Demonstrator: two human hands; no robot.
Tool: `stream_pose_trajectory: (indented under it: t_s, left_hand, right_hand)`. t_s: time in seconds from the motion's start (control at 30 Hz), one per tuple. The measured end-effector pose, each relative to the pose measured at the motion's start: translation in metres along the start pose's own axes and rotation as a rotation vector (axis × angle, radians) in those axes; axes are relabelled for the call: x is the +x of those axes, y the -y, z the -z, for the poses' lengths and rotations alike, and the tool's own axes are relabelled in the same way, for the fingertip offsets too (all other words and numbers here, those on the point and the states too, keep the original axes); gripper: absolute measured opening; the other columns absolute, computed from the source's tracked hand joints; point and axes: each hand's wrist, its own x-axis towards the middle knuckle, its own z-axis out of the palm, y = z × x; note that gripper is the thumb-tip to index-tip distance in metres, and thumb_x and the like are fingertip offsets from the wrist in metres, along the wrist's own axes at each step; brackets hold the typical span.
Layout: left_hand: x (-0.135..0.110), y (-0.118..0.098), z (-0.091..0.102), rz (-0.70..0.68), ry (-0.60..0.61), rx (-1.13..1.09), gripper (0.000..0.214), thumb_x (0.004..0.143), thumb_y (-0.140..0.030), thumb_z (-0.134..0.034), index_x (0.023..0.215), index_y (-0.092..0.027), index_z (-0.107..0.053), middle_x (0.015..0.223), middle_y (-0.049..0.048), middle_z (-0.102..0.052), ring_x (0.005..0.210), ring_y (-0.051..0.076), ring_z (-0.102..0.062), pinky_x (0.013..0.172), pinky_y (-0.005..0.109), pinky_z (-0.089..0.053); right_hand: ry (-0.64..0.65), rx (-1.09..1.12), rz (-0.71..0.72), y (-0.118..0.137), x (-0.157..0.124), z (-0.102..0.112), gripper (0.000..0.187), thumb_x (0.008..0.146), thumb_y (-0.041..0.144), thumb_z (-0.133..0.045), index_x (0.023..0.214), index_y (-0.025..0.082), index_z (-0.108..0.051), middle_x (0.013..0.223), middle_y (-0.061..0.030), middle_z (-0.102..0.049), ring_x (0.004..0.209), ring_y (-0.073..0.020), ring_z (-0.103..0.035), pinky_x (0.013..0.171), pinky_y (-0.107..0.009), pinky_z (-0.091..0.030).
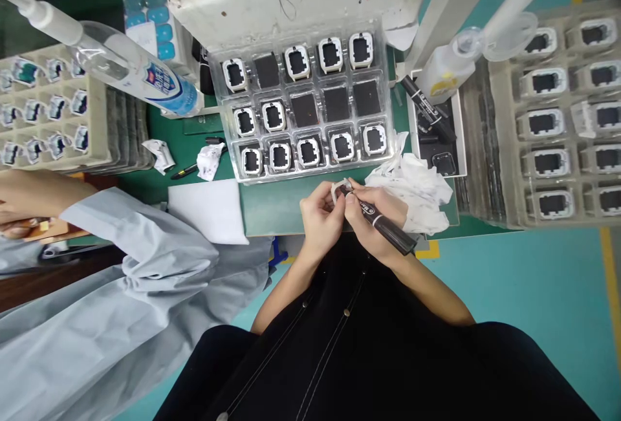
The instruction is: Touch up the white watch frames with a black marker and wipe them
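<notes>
My left hand [317, 217] pinches a small white watch case [341, 189] near the front edge of the green mat [272, 204]. My right hand [373, 214] grips a black marker pen [388, 227] like a pencil, its tip touching the case. Just beyond both hands stands a clear plastic tray [303, 107] with several white-framed watch cases in its pockets and some pockets bare. A crumpled white cloth [417, 188] lies to the right of my hands.
A co-worker's grey sleeve [136, 259] reaches in from the left. A clear bottle with a blue label [145, 75] lies at upper left. Beige trays of parts stand at left [48, 110] and right [563, 123]. A second black marker [427, 107] rests in a white box.
</notes>
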Motion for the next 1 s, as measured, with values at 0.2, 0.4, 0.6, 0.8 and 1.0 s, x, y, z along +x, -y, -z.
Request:
stream_pose_trajectory:
  t_s: [0.2, 0.4, 0.6, 0.8, 1.0]
  left_hand:
    - [0.005, -0.005, 0.000, 0.086, 0.026, -0.136, 0.051, 0.083, -0.062, -0.101, 0.087, -0.018, -0.077, 0.075, 0.0004, -0.075, 0.062, 0.013, -0.069, 0.059, 0.023, -0.058]
    - [0.008, -0.005, 0.008, 0.218, 0.107, -0.278, 0.053, 0.084, -0.061, -0.102, 0.096, -0.017, -0.075, 0.092, 0.0110, -0.089, 0.072, 0.024, -0.087, 0.061, 0.030, -0.071]
    - [0.009, -0.004, 0.012, 0.240, 0.113, -0.349, 0.051, 0.086, -0.057, -0.103, 0.099, -0.016, -0.076, 0.093, 0.0119, -0.091, 0.074, 0.025, -0.090, 0.059, 0.027, -0.071]
    - [0.006, -0.003, 0.008, 0.182, 0.122, -0.330, 0.047, 0.090, -0.056, -0.101, 0.095, -0.016, -0.076, 0.094, 0.0120, -0.091, 0.075, 0.025, -0.090, 0.060, 0.029, -0.072]
    - [0.000, -0.005, 0.004, 0.123, 0.140, -0.308, 0.038, 0.094, -0.048, -0.099, 0.098, -0.016, -0.079, 0.095, 0.0112, -0.091, 0.078, 0.023, -0.090, 0.064, 0.030, -0.073]
  right_hand:
    - [-0.072, 0.121, -0.144, 0.007, -0.011, 0.008, 0.012, 0.104, 0.023, -0.081, 0.114, 0.027, -0.077, 0.120, -0.0066, -0.093, 0.103, -0.0277, -0.093, 0.087, -0.041, -0.080]
    - [-0.230, 0.071, 0.044, -0.002, -0.013, 0.032, 0.035, 0.110, 0.024, -0.074, 0.142, 0.037, -0.077, 0.107, 0.0023, -0.093, 0.073, -0.0217, -0.088, 0.065, -0.040, -0.076]
    - [-0.142, -0.268, 0.225, -0.034, -0.004, 0.064, 0.052, 0.097, 0.024, -0.091, 0.146, 0.031, -0.075, 0.120, -0.0039, -0.092, 0.100, -0.0320, -0.090, 0.091, -0.053, -0.078]
    - [0.153, -0.659, 0.150, -0.036, -0.002, 0.076, 0.040, 0.104, 0.033, -0.084, 0.142, 0.032, -0.072, 0.145, -0.0112, -0.084, 0.137, -0.0406, -0.073, 0.117, -0.065, -0.061]
    - [0.256, -0.787, 0.174, -0.038, 0.005, 0.066, 0.028, 0.108, 0.024, -0.070, 0.134, 0.033, -0.075, 0.128, -0.0071, -0.086, 0.141, -0.0372, -0.070, 0.128, -0.071, -0.048]
